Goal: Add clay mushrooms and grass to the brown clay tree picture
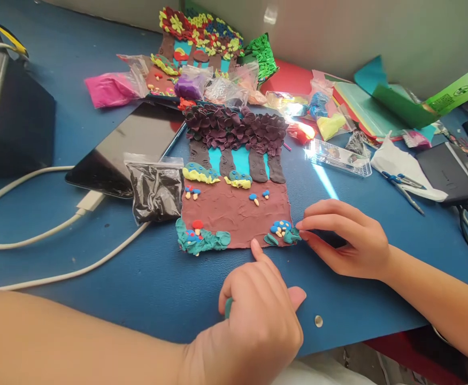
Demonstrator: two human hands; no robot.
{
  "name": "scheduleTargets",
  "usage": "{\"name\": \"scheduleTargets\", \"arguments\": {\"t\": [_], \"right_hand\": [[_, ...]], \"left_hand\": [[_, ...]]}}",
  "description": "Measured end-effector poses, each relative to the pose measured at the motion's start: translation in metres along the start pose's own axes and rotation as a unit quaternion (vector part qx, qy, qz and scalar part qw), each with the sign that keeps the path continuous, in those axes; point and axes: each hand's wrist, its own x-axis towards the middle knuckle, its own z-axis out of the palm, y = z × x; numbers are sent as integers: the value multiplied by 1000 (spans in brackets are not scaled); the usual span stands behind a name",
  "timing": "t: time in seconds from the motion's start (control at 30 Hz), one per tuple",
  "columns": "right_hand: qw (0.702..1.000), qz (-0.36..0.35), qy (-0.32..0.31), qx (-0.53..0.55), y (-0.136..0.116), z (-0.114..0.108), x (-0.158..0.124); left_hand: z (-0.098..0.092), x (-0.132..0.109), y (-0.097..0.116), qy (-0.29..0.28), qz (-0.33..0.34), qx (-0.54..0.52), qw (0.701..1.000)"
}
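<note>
A clay picture lies flat, with dark purple leaves, dark trunks, a brown ground and small mushrooms. Teal clay is pressed along both its lower corners. My left hand is curled palm down below it, a bit of teal clay showing between the folded fingers. One finger of that hand stretches out and touches the picture's bottom edge. At the lower right corner, beside a blue spotted mushroom, my right hand pinches the teal clay between thumb and fingertips.
A bag of black clay touches the picture's left side, near a dark tablet with a white cable. Behind are another clay picture and several clay bags. Scissors and a plastic case lie right.
</note>
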Motion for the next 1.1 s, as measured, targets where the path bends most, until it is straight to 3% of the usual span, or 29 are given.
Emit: {"name": "scheduleTargets", "arguments": {"t": [0.3,0.5,0.73,0.9,1.1], "right_hand": [[999,-16,-34,4,-2,0,2],[999,-35,0,-11,-7,-6,0],[998,-44,-14,-30,-6,-5,1],[998,-34,-14,-52,-6,-4,-1],[997,-52,-13,-61,-7,-7,-1]], "left_hand": [[-1,1,-2,-6,10,-13,1000],[-1,1,-1,-5,7,-15,1000],[3,0,2,15,-21,-4,1000],[-2,2,-5,-16,20,0,1000],[0,-1,0,-4,0,6,1000]]}}
